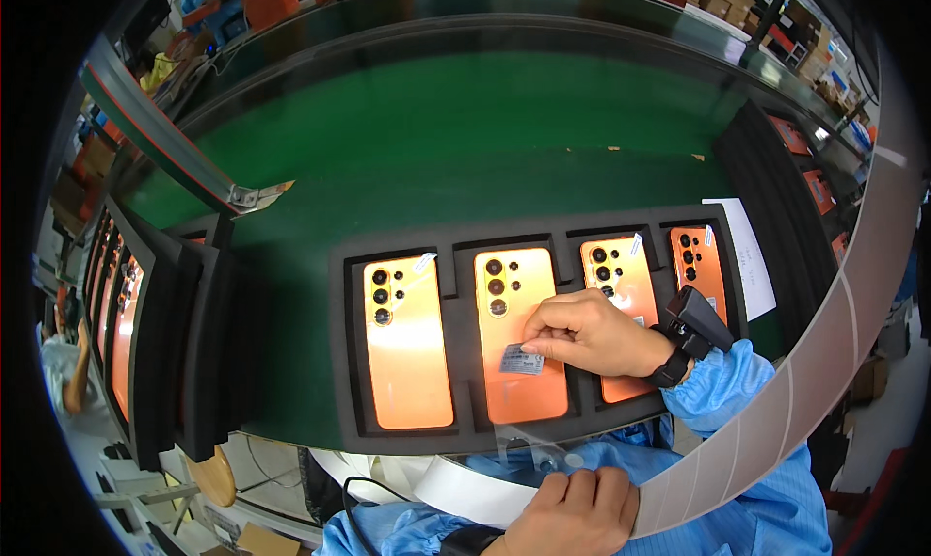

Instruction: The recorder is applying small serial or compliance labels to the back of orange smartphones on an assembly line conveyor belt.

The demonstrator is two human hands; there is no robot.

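Note:
My right hand (592, 333) pinches a small grey printed label (522, 360) between thumb and fingertips. The label lies over the lower back of an orange smartphone (499, 401); whether it is stuck down I cannot tell. Below the tray, my left hand (572, 512) is closed on a long strip of label backing (756, 430) that curves up along the right side. A black foam tray (465, 444) holds several orange phones face down in a row. To the left is a phone (407, 352) without a grey label; another phone (621, 265) is partly covered by my right hand.
Stacked black foam trays with phones (194, 333) stand at the left, with another stack (776, 197) at the right. A white paper sheet (747, 255) lies beside the tray. Beyond runs the green work surface (436, 110); a metal post (160, 134) rises at its left.

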